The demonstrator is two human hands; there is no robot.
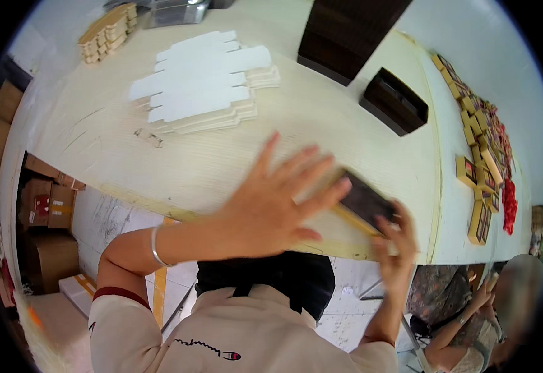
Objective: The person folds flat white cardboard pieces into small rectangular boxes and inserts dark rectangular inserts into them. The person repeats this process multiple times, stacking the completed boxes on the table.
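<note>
My left hand [271,202] is spread flat above the near part of the table, its fingers apart and slightly smeared by motion. Its thumb side reaches toward a small box [366,200] with a dark top and a yellow side; whether a fingertip touches it I cannot tell. At the right end of that box, my right hand [397,242] grips it between thumb and fingers, close to the table's front edge. Beyond my left hand lies a stack of flat white die-cut card blanks [203,78].
A tall dark box [349,37] and a dark open tray [394,102] stand at the back right. Yellow-sided boxes [480,155] are piled on the right-hand table. Tan card pieces [106,31] sit far left. Another person [470,329] sits at lower right; cartons [47,248] fill shelves at left.
</note>
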